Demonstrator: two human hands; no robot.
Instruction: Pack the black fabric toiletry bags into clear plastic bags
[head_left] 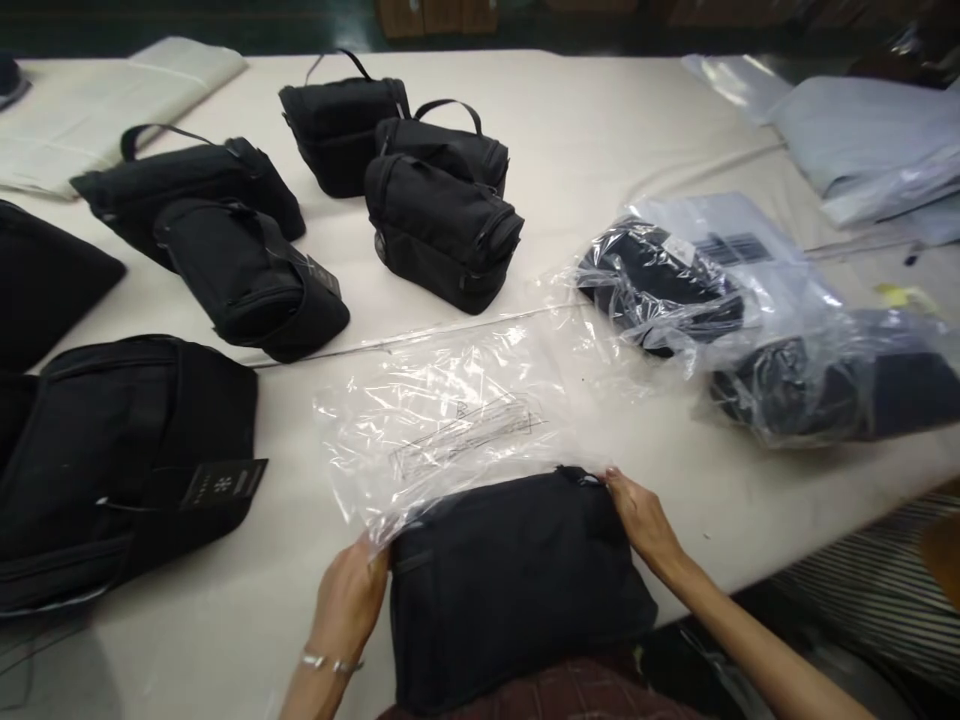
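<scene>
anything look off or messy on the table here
Nothing looks damaged or spilled. The clear plastic bag is crumpled, its mouth at the black bag that the left hand and right hand hold by its corners. Other black bags lie loosely scattered.

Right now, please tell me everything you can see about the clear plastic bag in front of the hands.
The clear plastic bag is thin, glossy and wrinkled, with faint printed lines on it. It lies flat on the white table, its near edge over the black bag. The left hand touches its near corner; the right hand rests on the black bag's far corner.
</scene>
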